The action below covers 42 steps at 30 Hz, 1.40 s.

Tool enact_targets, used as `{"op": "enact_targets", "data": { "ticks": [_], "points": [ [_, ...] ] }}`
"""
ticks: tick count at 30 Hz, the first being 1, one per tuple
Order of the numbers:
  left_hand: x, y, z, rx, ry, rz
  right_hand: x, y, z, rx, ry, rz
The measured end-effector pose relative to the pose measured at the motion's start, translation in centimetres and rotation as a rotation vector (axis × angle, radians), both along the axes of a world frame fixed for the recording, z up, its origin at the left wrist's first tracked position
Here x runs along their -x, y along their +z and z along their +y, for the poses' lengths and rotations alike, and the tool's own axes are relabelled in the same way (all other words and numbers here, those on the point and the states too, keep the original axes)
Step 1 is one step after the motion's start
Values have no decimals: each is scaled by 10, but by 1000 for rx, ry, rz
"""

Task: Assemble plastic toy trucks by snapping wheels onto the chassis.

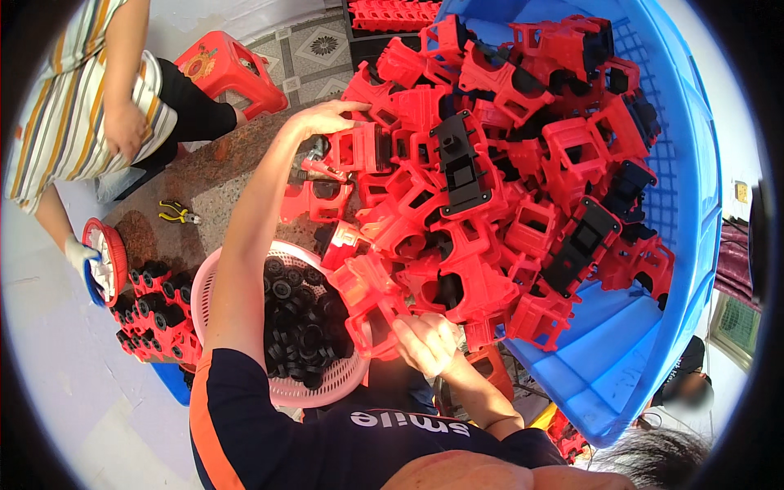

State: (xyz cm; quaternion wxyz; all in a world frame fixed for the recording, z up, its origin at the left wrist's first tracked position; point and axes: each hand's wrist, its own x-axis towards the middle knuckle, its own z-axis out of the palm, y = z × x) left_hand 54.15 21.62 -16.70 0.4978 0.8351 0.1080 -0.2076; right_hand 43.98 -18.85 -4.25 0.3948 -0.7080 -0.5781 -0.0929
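Red plastic vehicle-body shells (482,261), several with black plates fitted, are heaped in front of me at the blue tub. My left hand (322,120) reaches over the heap's left side, its fingers stretched out at a red shell with a black end (359,149); whether it touches that shell is unclear. Closer to me, my right hand (429,341) is closed, its fingers curled on the edge of a sunlit red shell (365,298). Under my left forearm stands a pink basket (314,395) of small black wheels (298,327).
The blue tub (694,204) curves round the right. Left are yellow-handled pliers (178,212), wheeled red assemblies (151,314), a red stool (233,69) and a person in a striped shirt (90,122), whose gloved hand (82,255) is at a red basket (118,253). Another person (686,384) is lower right.
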Motion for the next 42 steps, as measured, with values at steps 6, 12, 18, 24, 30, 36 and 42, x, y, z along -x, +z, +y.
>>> {"op": "enact_targets", "data": {
  "ticks": [6,12,18,24,30,36,42],
  "points": [
    [15,-24,16,47,-11,14,-4,4,-5,-12,8,26],
    [41,-19,8,94,156,-3,-9,12,-19,-13,31,44],
    [-25,18,16,-340,678,-419,-6,18,-42,64,14,43],
    [-126,-32,30,-252,241,-220,-1,19,-44,91,35,34],
    [-93,11,30,-95,205,-162,-1,18,-41,53,-9,44],
    [-75,3,18,-463,-29,-313,-7,20,-37,36,5,36],
    [-86,-2,29,-403,-53,-145,-7,23,-41,36,-2,5]
  ]
}}
